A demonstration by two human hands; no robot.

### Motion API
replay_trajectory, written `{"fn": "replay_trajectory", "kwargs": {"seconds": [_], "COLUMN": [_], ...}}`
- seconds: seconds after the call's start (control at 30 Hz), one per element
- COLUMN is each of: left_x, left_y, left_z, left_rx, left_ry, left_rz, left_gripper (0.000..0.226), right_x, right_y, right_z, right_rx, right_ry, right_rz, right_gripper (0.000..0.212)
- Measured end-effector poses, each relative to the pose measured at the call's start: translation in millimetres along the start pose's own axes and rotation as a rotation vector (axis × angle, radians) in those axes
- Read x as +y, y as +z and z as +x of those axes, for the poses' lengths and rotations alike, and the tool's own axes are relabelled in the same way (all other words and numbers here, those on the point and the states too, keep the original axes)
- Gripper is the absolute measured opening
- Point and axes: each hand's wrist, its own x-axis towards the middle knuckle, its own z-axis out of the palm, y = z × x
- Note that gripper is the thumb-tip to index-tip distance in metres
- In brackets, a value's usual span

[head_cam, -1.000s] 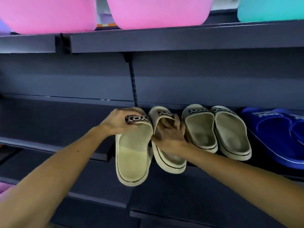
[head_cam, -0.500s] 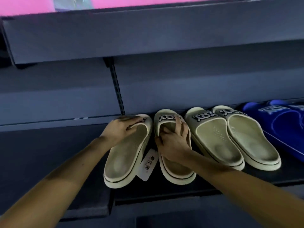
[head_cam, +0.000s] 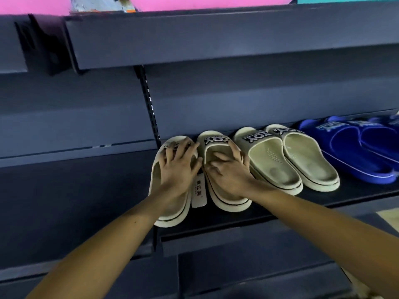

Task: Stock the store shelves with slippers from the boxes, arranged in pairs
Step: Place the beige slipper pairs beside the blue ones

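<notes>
Slippers of cream foam lie under both hands. The left hand (head_cam: 179, 169) rests flat with fingers spread on the left cream slipper (head_cam: 178, 214). The right hand (head_cam: 230, 176) presses with fingers apart into the right cream slipper (head_cam: 217, 140). Both slippers run front to back at the left end of the dark shelf (head_cam: 323, 198), toes toward its back and heels at its front edge. A white paper tag (head_cam: 198, 192) lies between them. Just beside them is a second cream pair (head_cam: 274, 162), then at least two blue slippers (head_cam: 349, 152), all pointing the same way.
</notes>
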Motion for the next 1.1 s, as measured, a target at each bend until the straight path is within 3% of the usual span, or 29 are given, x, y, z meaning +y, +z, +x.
{"fn": "replay_trajectory", "kwargs": {"seconds": [0.13, 0.3, 0.4, 0.6, 0.9, 1.1], "left_x": [21.9, 35.5, 74.4, 221.4, 442.8, 551.4], "left_y": [2.3, -14.1, -27.7, -17.8, 67.3, 148.3], "left_z": [10.3, -3.7, -19.1, -33.9, -77.9, -117.5], "left_rx": [0.013, 0.070, 0.101, 0.072, -0.343, -0.581], "left_ry": [-0.083, -0.188, -0.130, 0.229, 0.684, 0.953], "left_rz": [-0.040, -0.105, -0.089, -0.093, -0.132, -0.112], "left_gripper": [0.044, 0.045, 0.043, 0.043, 0.038, 0.038], "right_x": [-1.3, 25.0, 60.0, 147.3, 315.6, 401.7], "right_y": [-2.8, -24.4, -38.0, -60.3, -41.9, -8.9], "right_z": [-13.7, -48.9, -85.0, -162.5, -315.4, -404.4], "right_rx": [-0.114, -0.127, -0.071, -0.005, -0.013, -0.063], "right_ry": [-0.068, -0.180, -0.222, -0.034, 0.460, 0.794], "right_rz": [-0.048, -0.123, -0.116, -0.020, 0.154, 0.257], "right_gripper": [0.041, 0.049, 0.048, 0.048, 0.043, 0.039]}}
